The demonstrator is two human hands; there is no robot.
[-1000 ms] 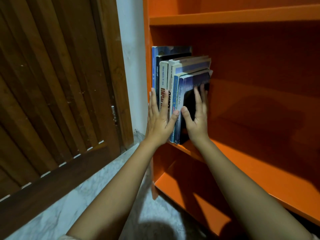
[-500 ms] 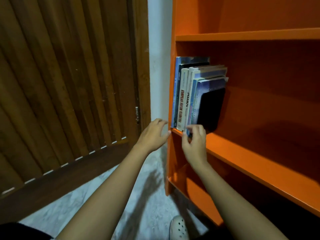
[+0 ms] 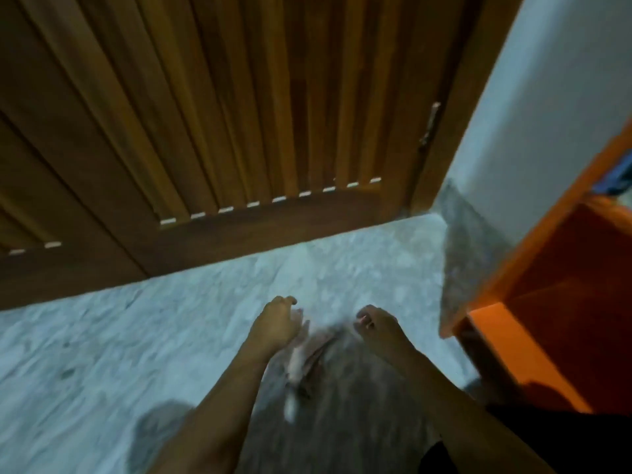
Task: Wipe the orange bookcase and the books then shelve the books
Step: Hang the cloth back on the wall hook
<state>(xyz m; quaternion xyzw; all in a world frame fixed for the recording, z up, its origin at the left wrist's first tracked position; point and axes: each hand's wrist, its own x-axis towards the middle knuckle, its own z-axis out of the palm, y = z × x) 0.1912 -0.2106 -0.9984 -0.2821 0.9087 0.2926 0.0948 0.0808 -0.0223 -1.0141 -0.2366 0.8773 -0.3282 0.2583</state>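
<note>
The view looks down at the floor [image 3: 102, 336], which is pale grey stone with a marble pattern, and the whole picture is blurred. Both hands are stretched out in front of the person, above the floor and near each other but not touching. The left hand [image 3: 275, 321] has its fingers loosely curled and holds nothing. The right hand [image 3: 378, 325] is the same, with the fingers bent a little and nothing in it. Neither hand touches the bookcase or a book.

Between the two forearms, lower on the floor, there is a whitish and brown smeared shape [image 3: 301, 364]; I cannot tell what it is.

The orange bookcase [image 3: 513, 354] stands at the right edge of the view, to the right of the right hand and apart from it. Only its lower corner and a part of the inside are visible. Higher at the right edge, a small blue part of the books [image 3: 617, 177] shows on a shelf; how they stand is not clear.

A brown wooden door [image 3: 239, 114] with upright slats fills the upper left. Beside it is a white wall [image 3: 547, 97] that goes down to the bookcase.
</note>
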